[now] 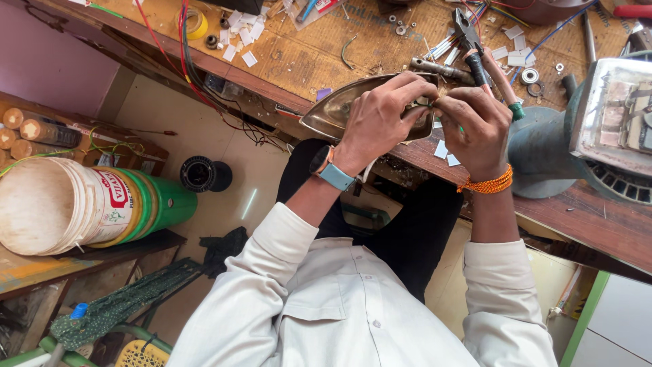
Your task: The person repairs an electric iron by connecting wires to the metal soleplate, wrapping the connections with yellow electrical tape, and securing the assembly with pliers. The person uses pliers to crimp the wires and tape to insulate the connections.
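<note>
Partly hidden behind both hands, the tarnished brass-coloured metal iron base (339, 109) shows only its pointed end and upper rim, resting at the edge of the worn wooden tabletop (305, 54). What sits between the fingertips is too small to make out; a hint of green shows there. The left hand (380, 115) curls its fingers (414, 85) closed over the iron base's top. The right hand (475, 126) bends its fingers narrow, pinching at the same spot, while a green-tipped screwdriver (499, 85) lies across its knuckles. Just beyond, black-handled pliers (470, 34) lie among scattered white scraps.
</note>
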